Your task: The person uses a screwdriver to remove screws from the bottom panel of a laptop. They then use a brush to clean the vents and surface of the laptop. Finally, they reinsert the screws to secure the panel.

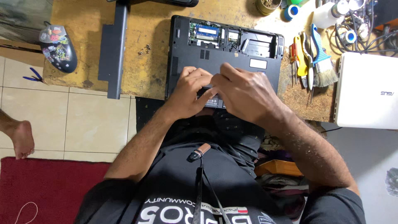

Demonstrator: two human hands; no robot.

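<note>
Both the left hand (191,89) and right hand (244,93) rest curled on the near edge of the upturned black laptop (224,54). Whether they pinch anything, I cannot tell. Small screws (144,49) lie left on the surface (145,25).

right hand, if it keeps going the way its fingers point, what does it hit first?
The right hand points leftward over the black laptop base, so it would most likely meet the left hand first: their fingertips already look to be touching. Depth is hard to judge from above.

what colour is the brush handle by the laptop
Blue, on the brush; seen in the head view.
</note>
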